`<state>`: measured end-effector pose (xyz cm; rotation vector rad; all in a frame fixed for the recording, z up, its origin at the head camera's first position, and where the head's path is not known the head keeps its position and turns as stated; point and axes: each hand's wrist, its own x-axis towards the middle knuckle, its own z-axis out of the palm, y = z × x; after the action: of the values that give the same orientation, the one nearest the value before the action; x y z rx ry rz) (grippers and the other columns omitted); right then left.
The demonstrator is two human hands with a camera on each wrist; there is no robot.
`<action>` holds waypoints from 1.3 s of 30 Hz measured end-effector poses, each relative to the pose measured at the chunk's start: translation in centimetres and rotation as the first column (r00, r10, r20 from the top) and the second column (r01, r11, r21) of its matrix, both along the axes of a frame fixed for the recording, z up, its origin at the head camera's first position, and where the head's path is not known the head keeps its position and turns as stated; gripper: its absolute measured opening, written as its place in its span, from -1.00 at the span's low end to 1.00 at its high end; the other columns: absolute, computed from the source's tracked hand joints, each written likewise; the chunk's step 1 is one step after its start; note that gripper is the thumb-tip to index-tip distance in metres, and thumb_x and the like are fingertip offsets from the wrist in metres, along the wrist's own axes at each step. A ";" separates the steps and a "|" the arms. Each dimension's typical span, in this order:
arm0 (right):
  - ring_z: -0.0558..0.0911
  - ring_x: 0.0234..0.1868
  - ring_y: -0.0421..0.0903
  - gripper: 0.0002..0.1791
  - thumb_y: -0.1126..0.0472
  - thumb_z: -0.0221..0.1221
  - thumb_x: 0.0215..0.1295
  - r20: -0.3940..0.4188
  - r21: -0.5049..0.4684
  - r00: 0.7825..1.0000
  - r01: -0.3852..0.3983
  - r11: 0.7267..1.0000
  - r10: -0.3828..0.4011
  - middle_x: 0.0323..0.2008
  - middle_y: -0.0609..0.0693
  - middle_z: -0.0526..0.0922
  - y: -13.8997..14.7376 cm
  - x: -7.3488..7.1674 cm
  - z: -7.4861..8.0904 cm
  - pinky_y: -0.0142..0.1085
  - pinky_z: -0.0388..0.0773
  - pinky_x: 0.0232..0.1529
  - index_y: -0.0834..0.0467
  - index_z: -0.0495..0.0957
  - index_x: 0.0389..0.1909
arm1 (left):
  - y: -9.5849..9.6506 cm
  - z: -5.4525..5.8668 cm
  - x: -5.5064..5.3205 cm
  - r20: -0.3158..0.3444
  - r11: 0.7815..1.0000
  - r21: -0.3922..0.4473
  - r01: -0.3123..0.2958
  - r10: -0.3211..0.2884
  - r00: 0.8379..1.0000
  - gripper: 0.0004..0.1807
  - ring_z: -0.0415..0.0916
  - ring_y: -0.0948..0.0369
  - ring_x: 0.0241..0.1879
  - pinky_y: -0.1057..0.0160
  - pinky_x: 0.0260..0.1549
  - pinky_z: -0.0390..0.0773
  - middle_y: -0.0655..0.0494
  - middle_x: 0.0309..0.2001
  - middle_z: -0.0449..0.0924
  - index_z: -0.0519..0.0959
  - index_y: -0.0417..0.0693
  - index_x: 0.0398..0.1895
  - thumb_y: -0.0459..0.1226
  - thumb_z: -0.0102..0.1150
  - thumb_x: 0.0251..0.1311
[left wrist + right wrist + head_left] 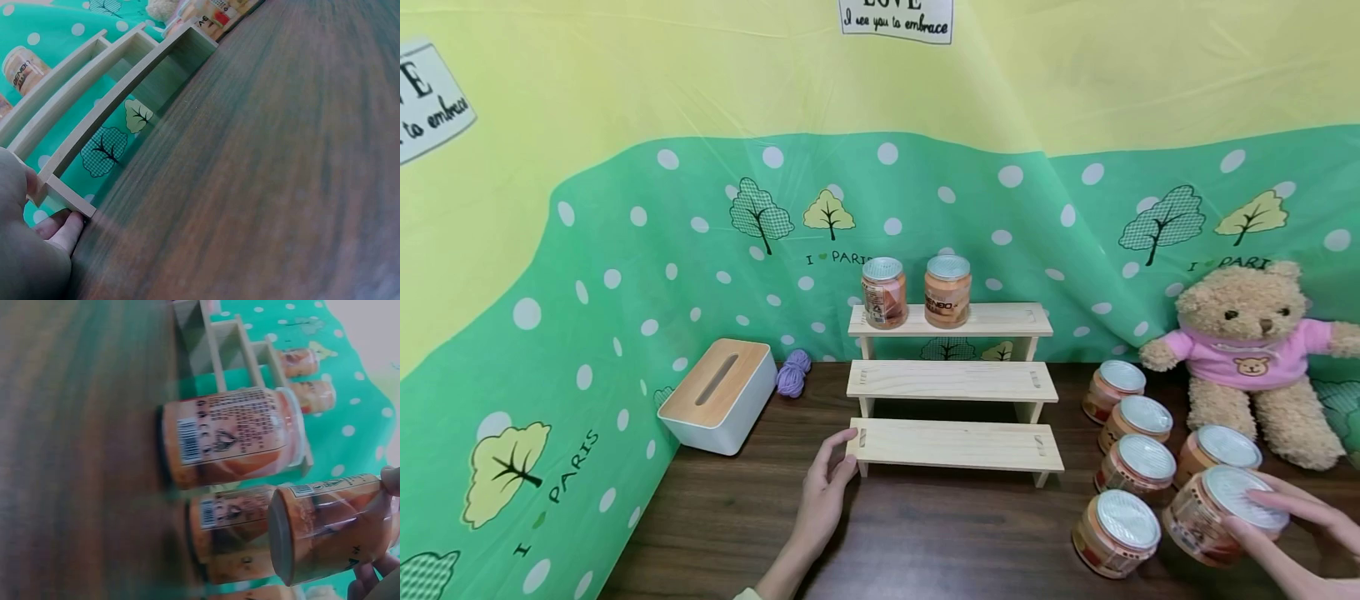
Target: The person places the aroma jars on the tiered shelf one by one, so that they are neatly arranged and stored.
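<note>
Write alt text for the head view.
A person's right hand grips a lidded jar near five other jars, while the left hand touches a three-tier wooden stand with two jars on top. A teddy bear sits at right.

Yellow and green cloth backdrop, dark brown tabletop

The table carries shelves and 5 jars.

Glossy plastic-looking jars, smooth matt wooden rack, wood-grained table, fuzzy plush bear
</note>
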<state>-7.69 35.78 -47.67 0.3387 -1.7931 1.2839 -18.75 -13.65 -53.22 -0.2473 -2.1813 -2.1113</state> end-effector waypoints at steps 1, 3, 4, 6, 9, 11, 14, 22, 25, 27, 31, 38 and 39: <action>0.71 0.22 -0.16 -0.45 0.37 0.53 0.31 -0.019 -0.017 0.999 -0.037 0.999 0.037 0.22 0.00 0.77 0.1 -0.1 0.2 -0.62 0.59 0.03 0.83 0.53 -0.07 | 0.1 0.1 0.0 0.012 1.000 0.000 -0.003 0.003 1.000 -0.57 0.61 0.24 0.17 0.23 0.25 0.62 -0.21 0.53 0.46 0.48 -0.17 0.54 -0.35 0.05 0.72; 0.71 0.22 -0.17 -0.36 0.25 0.55 0.31 -0.040 -0.017 0.997 -0.071 0.997 0.070 0.21 -0.01 0.78 0.3 -0.4 0.7 -0.63 0.59 0.04 0.83 0.53 -0.09 | 0.1 0.2 0.0 0.025 1.000 -0.002 -0.004 0.004 1.000 -0.57 0.61 0.22 0.18 0.22 0.27 0.61 -0.21 0.54 0.45 0.47 -0.18 0.54 -0.36 0.05 0.72; 0.71 0.21 -0.19 -0.33 0.21 0.55 0.31 -0.037 -0.014 0.997 -0.067 0.998 0.066 0.21 -0.04 0.78 0.2 -0.5 1.0 -0.63 0.58 0.05 0.82 0.53 -0.10 | 0.1 0.1 0.0 0.029 1.000 -0.002 -0.006 0.006 1.000 -0.57 0.61 0.22 0.19 0.23 0.27 0.61 -0.21 0.54 0.45 0.48 -0.17 0.54 -0.36 0.05 0.72; 0.71 0.23 -0.14 -0.34 0.26 0.57 0.27 -0.070 -0.058 0.989 -0.138 0.989 0.134 0.20 0.04 0.79 0.1 -0.9 1.5 -0.60 0.59 0.10 0.84 0.52 -0.11 | 0.1 0.1 0.0 0.032 1.000 -0.002 -0.009 0.009 0.999 -0.58 0.61 0.22 0.18 0.25 0.26 0.60 -0.20 0.54 0.45 0.48 -0.17 0.53 -0.37 0.05 0.71; 0.71 0.22 -0.17 -0.45 0.38 0.53 0.29 -0.001 -0.067 0.999 -0.049 0.997 0.049 0.22 0.02 0.78 -0.4 -0.9 2.3 -0.59 0.59 0.13 0.83 0.53 -0.07 | 0.1 0.1 0.0 0.029 1.000 -0.001 -0.010 0.010 1.000 -0.58 0.61 0.22 0.18 0.26 0.25 0.60 -0.21 0.53 0.46 0.49 -0.17 0.53 -0.37 0.05 0.71; 0.72 0.20 -0.17 -0.59 0.63 0.46 0.23 0.070 -0.104 0.997 0.024 0.994 -0.016 0.22 0.04 0.78 -1.1 -1.0 3.0 -0.60 0.61 0.07 0.82 0.54 -0.03 | 0.1 0.1 0.0 0.029 1.000 -0.001 -0.011 0.012 1.000 -0.58 0.61 0.22 0.18 0.26 0.25 0.61 -0.21 0.53 0.46 0.49 -0.17 0.53 -0.37 0.05 0.71; 0.73 0.09 -0.29 -0.58 0.88 0.29 0.08 0.230 -0.043 0.950 0.227 0.973 -0.211 0.20 -0.11 0.77 -2.2 -1.0 4.2 -0.65 0.60 -0.05 0.72 0.61 0.02 | 0.1 0.0 -0.1 0.032 1.000 -0.004 -0.010 0.011 0.999 -0.58 0.62 0.22 0.16 0.25 0.25 0.61 -0.22 0.52 0.46 0.49 -0.17 0.53 -0.37 0.05 0.71; 0.74 -0.14 -0.44 -0.49 0.87 0.33 0.05 0.326 0.012 0.898 0.309 0.951 -0.296 0.21 -0.23 0.73 -3.8 -1.7 6.6 -0.70 0.55 -0.17 0.57 0.70 0.08 | 0.1 0.1 0.0 0.032 1.000 0.014 -0.012 0.012 0.999 -0.58 0.61 0.23 0.17 0.23 0.29 0.61 -0.21 0.54 0.44 0.49 -0.18 0.52 -0.39 0.04 0.70; 0.76 -0.19 -0.43 -0.50 0.86 0.32 0.09 0.343 -0.036 0.905 0.281 0.959 -0.252 0.21 -0.17 0.75 -4.1 -2.0 7.2 -0.67 0.58 -0.21 0.56 0.70 0.08 | 0.1 0.1 -0.1 0.034 1.000 0.010 -0.013 0.012 0.999 -0.57 0.61 0.25 0.17 0.24 0.28 0.61 -0.21 0.54 0.45 0.49 -0.18 0.52 -0.39 0.05 0.70; 0.77 -0.18 -0.38 -0.50 0.87 0.28 0.11 0.338 -0.104 0.925 0.218 0.970 -0.172 0.17 -0.11 0.77 -4.2 -2.2 7.5 -0.64 0.62 -0.22 0.58 0.68 0.10 | 0.1 0.1 -0.1 0.035 1.000 0.008 -0.012 0.012 0.999 -0.57 0.61 0.25 0.16 0.24 0.28 0.61 -0.21 0.54 0.45 0.49 -0.18 0.53 -0.39 0.05 0.70; 0.78 -0.05 -0.27 -0.51 0.87 0.25 0.14 0.296 -0.220 0.955 0.070 0.973 -0.002 0.12 0.00 0.79 -4.4 -2.7 8.0 -0.58 0.66 -0.20 0.61 0.64 0.12 | 0.1 0.1 0.0 0.011 1.000 0.006 -0.008 0.008 1.000 -0.58 0.62 0.24 0.16 0.23 0.26 0.62 -0.24 0.52 0.46 0.49 -0.19 0.52 -0.36 0.06 0.71; 0.74 0.06 -0.24 -0.46 0.81 0.41 0.03 0.330 -0.059 0.935 0.160 0.985 -0.132 0.03 -0.07 0.81 -5.3 -4.0 9.5 -0.62 0.63 -0.04 0.44 0.76 0.08 | -0.4 -1.6 -0.5 -0.148 1.000 0.000 0.010 -0.010 0.989 -0.60 0.63 0.28 0.11 0.31 0.14 0.67 -0.17 0.45 0.53 0.53 -0.17 0.48 -0.27 0.08 0.72; 0.73 0.07 -0.24 -0.46 0.80 0.43 0.04 0.335 -0.028 0.929 0.175 0.984 -0.155 0.02 -0.10 0.81 -5.4 -4.2 9.7 -0.62 0.61 -0.01 0.42 0.77 0.08 | -0.4 -1.7 -0.5 -0.153 1.000 -0.002 0.011 -0.011 0.988 -0.60 0.63 0.28 0.12 0.31 0.14 0.67 -0.16 0.45 0.53 0.53 -0.17 0.48 -0.27 0.07 0.72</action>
<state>-11.87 30.39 -37.99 -0.0678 -2.0110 1.3265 -19.28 -14.09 -54.89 -0.4085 -2.0985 -2.0239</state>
